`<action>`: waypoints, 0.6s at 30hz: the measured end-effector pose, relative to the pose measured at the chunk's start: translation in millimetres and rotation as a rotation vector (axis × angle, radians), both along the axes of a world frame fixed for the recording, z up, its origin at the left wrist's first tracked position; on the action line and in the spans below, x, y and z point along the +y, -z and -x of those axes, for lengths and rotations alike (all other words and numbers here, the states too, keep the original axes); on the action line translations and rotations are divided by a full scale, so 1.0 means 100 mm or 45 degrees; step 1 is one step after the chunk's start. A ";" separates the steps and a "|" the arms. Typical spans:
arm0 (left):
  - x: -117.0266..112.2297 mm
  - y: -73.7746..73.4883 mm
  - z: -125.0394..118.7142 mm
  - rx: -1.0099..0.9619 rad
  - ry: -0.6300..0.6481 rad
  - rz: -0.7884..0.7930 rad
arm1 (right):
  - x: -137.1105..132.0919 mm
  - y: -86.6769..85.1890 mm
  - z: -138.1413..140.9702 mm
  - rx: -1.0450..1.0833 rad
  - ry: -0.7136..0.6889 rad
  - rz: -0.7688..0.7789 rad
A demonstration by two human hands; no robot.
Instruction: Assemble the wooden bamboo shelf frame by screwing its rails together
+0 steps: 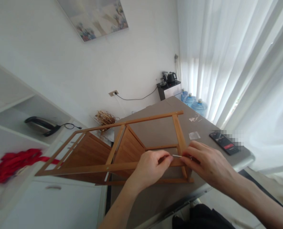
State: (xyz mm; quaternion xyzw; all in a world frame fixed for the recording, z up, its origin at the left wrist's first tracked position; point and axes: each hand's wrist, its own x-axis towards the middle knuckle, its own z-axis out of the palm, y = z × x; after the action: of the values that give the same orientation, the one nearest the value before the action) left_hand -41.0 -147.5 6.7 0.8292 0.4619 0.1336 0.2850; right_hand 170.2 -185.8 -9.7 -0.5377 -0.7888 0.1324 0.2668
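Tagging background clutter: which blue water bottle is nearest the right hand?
The front bottle, lowest in the picture and nearest the right hand; the other two bottles stand farther back, toward the black-topped cabinet.

A person's left hand (153, 165) and right hand (207, 159) meet above the near rail of a wooden frame (125, 166), a thin pale rod (177, 156) spanning their pinched fingertips. The frame, fitted with wooden panels (129, 144), extends lengthwise over a grey-brown table (155, 203), on which a small clear packet (194, 135) and a dark phone (223, 143) lie beyond the right hand. Behind the table stand blue water bottles (200, 108) beside white curtains (210, 57), and a dark kettle (172, 77) rests on a cabinet (172, 91).
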 end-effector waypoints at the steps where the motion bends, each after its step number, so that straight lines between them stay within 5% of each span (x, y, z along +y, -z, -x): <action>1: -0.01 0.00 -0.01 0.041 0.022 -0.023 | -0.01 0.00 0.03 -0.033 0.035 -0.032; 8: -0.09 0.01 -0.16 0.240 0.058 -0.252 | -0.09 0.03 0.05 -0.206 0.407 -0.087; 18: -0.21 0.15 -0.41 0.352 -0.018 -0.456 | -0.13 0.18 -0.01 -0.279 0.644 -0.202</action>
State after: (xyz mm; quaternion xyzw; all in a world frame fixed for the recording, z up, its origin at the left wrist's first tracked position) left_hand -0.1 -168.8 -8.6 0.8737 0.4713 0.1004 0.0663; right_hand 171.3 -199.2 -27.9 -0.7059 -0.6616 -0.0595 0.2458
